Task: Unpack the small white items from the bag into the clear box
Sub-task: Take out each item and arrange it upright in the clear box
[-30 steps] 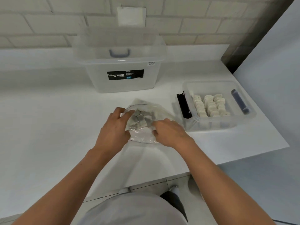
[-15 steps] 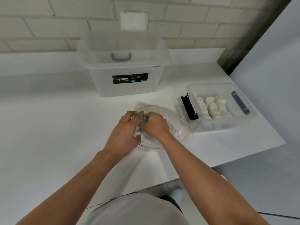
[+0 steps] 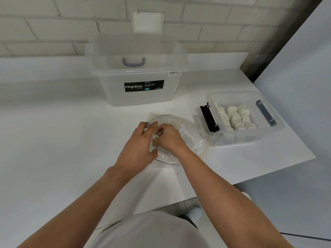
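A clear plastic bag (image 3: 189, 138) lies open on the white counter in front of me. My left hand (image 3: 138, 149) grips the bag's left edge. My right hand (image 3: 170, 138) is reached inside the bag with its fingers curled around small white items (image 3: 157, 136), mostly hidden by both hands. To the right stands a small clear box (image 3: 268, 133) with rows of several white items (image 3: 234, 117) in it, and black latches on its ends.
A large clear Megabox storage box (image 3: 139, 93) with a blue-handled lid stands at the back against the brick wall. The white counter (image 3: 62, 140) ends just right of the small box and near my body.
My right hand moved from the bag's right edge into the bag, next to my left hand, and has curled over the items inside. The bag's mouth has spread wider.
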A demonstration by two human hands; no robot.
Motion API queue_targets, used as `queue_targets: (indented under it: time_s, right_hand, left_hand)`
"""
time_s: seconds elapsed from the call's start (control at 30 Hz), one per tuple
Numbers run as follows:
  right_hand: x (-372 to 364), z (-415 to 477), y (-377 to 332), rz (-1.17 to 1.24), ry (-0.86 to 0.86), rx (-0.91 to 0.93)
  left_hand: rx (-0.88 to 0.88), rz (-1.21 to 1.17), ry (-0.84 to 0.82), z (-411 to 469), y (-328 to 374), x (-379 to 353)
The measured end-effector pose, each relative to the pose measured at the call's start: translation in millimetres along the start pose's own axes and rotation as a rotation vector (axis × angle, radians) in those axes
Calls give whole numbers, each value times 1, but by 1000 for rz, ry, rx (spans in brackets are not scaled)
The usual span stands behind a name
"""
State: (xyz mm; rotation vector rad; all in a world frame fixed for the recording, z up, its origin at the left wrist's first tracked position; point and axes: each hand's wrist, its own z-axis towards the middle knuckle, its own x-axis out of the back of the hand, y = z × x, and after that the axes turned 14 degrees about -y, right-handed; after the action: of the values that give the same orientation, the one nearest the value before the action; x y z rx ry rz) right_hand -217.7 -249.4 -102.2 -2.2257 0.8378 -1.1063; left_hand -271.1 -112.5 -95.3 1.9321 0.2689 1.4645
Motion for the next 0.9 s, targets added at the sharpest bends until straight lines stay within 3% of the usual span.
queue_targets:
  time_s: [0.17, 0.5, 0.77, 0.9]
  right_hand:
    - [7, -3, 7, 55, 18, 24]
    - [40, -62, 18, -252, 200, 229]
    - [58, -86, 16, -171, 211, 387]
    - [71, -96, 11, -194, 150, 453]
  left_hand:
    - [14, 18, -6, 1, -1, -1]
    - [9, 14, 47, 3, 3, 9]
    - [-193, 48, 250, -2, 25, 32]
    - [-256, 76, 137, -1, 35, 48]
